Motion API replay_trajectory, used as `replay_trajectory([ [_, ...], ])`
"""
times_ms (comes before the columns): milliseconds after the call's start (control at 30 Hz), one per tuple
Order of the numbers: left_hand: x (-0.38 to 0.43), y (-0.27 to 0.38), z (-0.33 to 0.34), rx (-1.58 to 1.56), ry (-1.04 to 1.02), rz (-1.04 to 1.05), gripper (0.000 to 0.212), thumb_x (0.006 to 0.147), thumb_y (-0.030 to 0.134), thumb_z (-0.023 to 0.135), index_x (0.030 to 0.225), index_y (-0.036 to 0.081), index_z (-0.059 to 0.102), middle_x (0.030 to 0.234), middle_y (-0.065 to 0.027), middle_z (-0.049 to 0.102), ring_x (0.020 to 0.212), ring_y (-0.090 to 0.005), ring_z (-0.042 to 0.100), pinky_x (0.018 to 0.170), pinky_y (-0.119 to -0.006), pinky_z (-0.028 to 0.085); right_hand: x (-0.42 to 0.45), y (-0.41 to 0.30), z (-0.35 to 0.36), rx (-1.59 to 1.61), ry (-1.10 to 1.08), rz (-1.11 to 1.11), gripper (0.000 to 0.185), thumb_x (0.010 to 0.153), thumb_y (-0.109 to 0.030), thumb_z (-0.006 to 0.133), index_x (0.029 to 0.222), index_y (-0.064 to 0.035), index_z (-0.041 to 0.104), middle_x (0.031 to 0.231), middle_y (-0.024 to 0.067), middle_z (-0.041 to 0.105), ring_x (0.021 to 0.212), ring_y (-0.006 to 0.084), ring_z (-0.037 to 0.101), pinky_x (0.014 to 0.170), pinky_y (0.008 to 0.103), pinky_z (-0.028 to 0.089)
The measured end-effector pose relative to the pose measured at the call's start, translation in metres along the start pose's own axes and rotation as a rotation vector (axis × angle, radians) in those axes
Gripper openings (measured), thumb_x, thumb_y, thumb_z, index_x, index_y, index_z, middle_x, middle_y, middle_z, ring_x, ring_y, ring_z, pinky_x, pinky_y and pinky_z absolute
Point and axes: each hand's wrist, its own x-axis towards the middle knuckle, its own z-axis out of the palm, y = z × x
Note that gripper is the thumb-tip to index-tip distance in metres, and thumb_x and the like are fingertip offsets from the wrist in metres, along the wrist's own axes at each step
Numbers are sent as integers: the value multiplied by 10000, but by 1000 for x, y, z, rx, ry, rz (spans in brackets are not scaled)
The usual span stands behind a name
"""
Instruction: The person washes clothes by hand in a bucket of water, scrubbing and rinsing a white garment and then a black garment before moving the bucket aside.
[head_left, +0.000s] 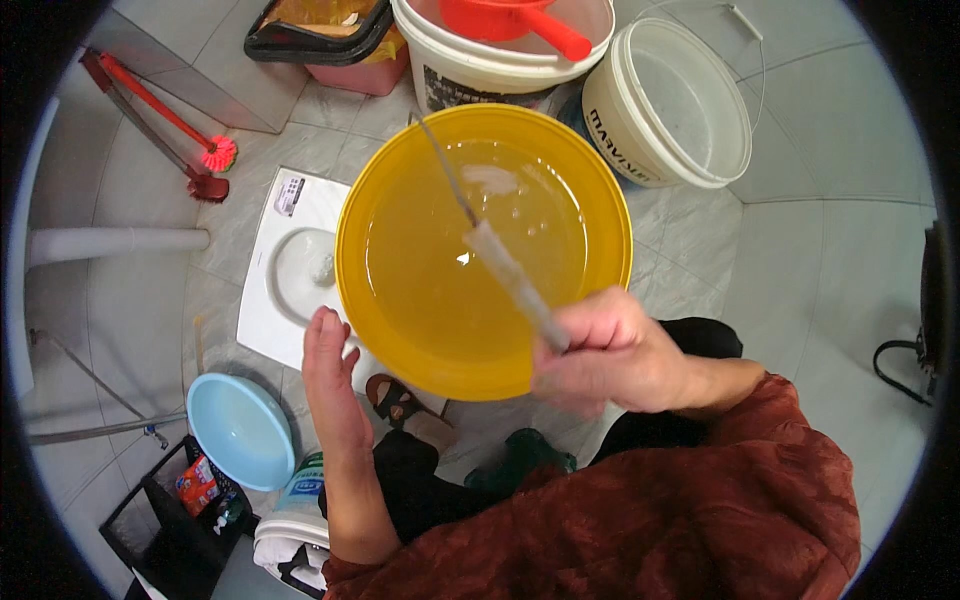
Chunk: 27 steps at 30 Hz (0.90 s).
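My right hand (615, 356) grips the end of a whitish, wrapped-looking handle (514, 277). From its far end runs a thin grey rod (450, 169), slanting up and left over a large round yellow tub (607, 300). Cloudy water (442, 315) with a few bubbles partly fills the tub. The rod is slightly blurred; I cannot tell whether it touches the water. At the tub's lower left rim my left hand (337, 390) is held up, palm toward the tub, holding nothing. Whether it touches the rim cannot be told.
A white squat toilet (259, 307) lies left of the tub. Behind stand a large white bucket (480, 56) with a red dipper (517, 19) and another white bucket (690, 97). A light blue basin (244, 431) and black crate (161, 517) sit lower left; brushes (161, 109) lean by the wall.
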Motion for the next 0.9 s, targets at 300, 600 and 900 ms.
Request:
replay_trajectory([
  [300,8,9,40,-146,60,-205,368,910,362,396,1108,69,497,1076,-73,535,1000,-176,522,818,-327,440,29,-35,8,339,-60,-57,210,838,-99,540,1027,-25,489,660,2,491,497,36,429,414,170,300],
  [600,25,-11,21,-266,36,-245,245,868,339,471,899,113,562,764,23,559,667,-79,507,551,-216,362,46,-45,35,269,238,268,134,835,-199,569,765,-98,518,584,-43,411,449,25,333,388,180,219],
  [900,40,-8,11,-131,-18,-564,376,900,435,426,1044,115,561,937,-31,579,835,-185,512,677,-345,417,25,-50,41,-140,537,288,300,767,-291,617,745,8,627,595,53,535,572,128,497,538,300,407],
])
